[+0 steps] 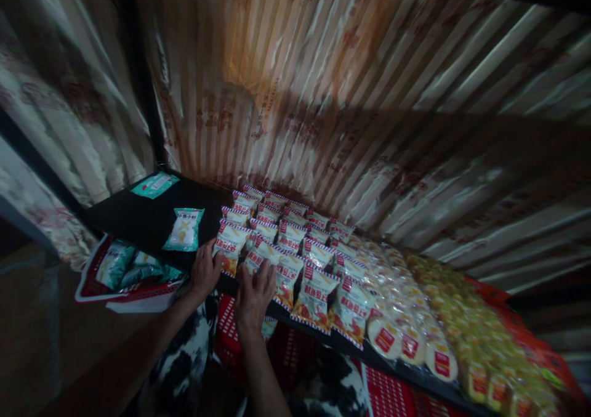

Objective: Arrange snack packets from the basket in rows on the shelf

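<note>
Rows of white snack bags with striped edges and red lettering stand on a black shelf [124, 210]. My left hand [205, 272] is closed at the left edge of the front-left snack bag [231, 239]. Just to its right, my right hand [253, 297] has its fingers bent over the lower front of another snack bag [262, 252]; part of that bag is hidden behind the fingers. A green-and-white snack packet [184, 229] lies on the shelf left of my hands, and a second green packet [156, 185] lies behind it.
Round white packaged cakes [410, 345] and yellow wrapped snacks [496, 343] fill the shelf's right side, with orange packages [526, 334] beyond. Below the shelf, a red basket [87, 275] holds green packets. Striped curtain-like sheeting [295, 66] hangs behind, beside a dark post [138, 66].
</note>
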